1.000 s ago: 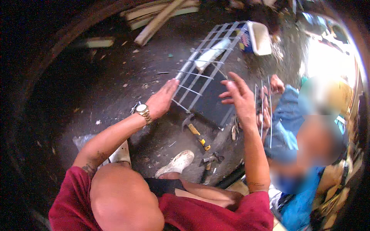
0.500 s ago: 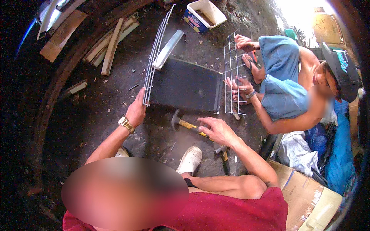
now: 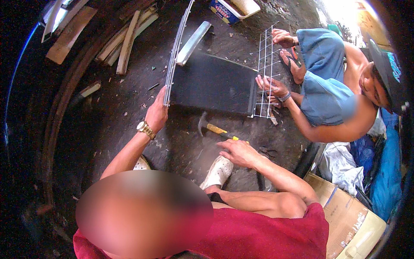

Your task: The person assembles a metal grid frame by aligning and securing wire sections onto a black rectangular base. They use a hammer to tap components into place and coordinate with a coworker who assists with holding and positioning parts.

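My left hand is closed around the near end of a wire grid panel, which stands on edge along the left side of a flat black slab. A claw hammer with a yellow and black handle lies on the ground, its head toward the left. My right hand hovers near the handle's end, fingers apart and holding nothing. Across from me, a co-worker's hands hold a second wire grid against the slab's right edge. A pale metal bar lies at the slab's far left corner.
Wooden strips and a wider board lie at the far left. A white and blue tub stands at the back. Flattened cardboard and crumpled cloths are at the right. My shoe is close below my right hand.
My right hand has drawn back toward me from the hammer's handle. The co-worker's grid has shifted closer to the slab's right edge. My left hand keeps its hold; the whole view has shifted slightly.
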`<state>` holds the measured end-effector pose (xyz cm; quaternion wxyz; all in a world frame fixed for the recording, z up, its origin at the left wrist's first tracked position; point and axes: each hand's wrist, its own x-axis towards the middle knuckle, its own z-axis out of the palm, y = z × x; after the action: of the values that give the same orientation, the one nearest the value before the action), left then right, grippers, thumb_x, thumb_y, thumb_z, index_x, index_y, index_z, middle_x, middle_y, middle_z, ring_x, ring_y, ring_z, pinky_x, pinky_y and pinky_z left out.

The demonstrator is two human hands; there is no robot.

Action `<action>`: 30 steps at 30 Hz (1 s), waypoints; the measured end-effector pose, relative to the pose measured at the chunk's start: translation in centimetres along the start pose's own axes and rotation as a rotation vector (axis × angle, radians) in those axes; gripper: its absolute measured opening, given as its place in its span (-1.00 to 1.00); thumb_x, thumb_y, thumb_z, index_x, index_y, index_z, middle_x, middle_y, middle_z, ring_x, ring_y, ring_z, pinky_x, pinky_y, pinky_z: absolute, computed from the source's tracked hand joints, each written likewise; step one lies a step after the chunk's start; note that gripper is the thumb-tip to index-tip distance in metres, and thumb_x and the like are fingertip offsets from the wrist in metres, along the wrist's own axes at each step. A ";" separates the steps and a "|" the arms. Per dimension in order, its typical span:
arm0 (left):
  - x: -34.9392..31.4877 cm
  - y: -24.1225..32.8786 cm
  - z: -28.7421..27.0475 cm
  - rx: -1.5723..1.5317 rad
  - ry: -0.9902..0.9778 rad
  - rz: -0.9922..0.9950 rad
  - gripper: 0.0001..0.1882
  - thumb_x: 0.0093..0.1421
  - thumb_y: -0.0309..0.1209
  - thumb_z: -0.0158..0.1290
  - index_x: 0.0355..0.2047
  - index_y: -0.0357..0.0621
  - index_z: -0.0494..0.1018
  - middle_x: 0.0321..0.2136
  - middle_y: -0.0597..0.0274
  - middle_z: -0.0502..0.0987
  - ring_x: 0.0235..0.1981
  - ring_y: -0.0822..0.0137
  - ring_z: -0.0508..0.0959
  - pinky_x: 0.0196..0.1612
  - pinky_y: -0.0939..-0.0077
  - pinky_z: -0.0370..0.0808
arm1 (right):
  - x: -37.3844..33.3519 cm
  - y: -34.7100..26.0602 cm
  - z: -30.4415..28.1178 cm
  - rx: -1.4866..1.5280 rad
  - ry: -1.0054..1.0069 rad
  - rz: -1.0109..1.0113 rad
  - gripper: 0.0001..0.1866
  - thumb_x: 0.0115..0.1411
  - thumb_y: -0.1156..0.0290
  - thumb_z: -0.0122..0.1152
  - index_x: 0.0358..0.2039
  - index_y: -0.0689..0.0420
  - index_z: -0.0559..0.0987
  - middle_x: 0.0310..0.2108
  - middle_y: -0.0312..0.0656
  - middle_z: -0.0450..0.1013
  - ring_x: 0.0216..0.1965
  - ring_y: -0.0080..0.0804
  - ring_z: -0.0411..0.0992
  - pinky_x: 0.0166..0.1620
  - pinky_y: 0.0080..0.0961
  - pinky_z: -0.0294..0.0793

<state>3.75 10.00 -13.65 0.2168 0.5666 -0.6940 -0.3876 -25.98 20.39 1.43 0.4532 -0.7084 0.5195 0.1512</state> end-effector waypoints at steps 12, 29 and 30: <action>0.1 0.3 -0.2 -0.025 -0.016 -0.038 -0.38 0.23 -0.53 -0.14 0.32 -0.15 0.04 0.24 -0.17 0.22 0.09 -0.22 0.40 0.09 0.09 0.43 | 0.7 0.1 0.0 0.002 -0.081 0.047 -0.55 0.26 0.19 0.09 0.09 0.13 0.46 -0.04 0.10 0.47 0.02 0.05 0.42 0.09 -0.11 0.41; -0.1 0.2 -1.0 -0.107 0.040 0.033 -0.39 0.21 -0.46 0.04 0.27 -0.16 0.15 0.15 -0.14 0.37 0.17 -0.10 0.38 0.20 0.17 0.32 | 2.1 1.2 1.3 -0.120 -0.161 -0.001 -0.53 0.29 0.15 0.06 0.13 0.10 0.43 -0.06 0.03 0.47 -0.03 0.06 0.46 0.03 -0.05 0.42; 0.0 0.2 -1.0 -0.107 0.044 0.026 -0.39 0.21 -0.46 0.04 0.27 -0.16 0.15 0.15 -0.14 0.37 0.17 -0.09 0.38 0.20 0.17 0.32 | 2.1 1.2 1.3 -0.125 -0.168 -0.005 -0.53 0.29 0.14 0.06 0.13 0.09 0.43 -0.06 0.03 0.47 -0.03 0.05 0.46 0.03 -0.05 0.42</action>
<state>4.37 9.73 -12.85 0.2671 0.5536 -0.6747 -0.4085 -25.82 20.10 -1.30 0.4504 -0.7216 0.4674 0.2408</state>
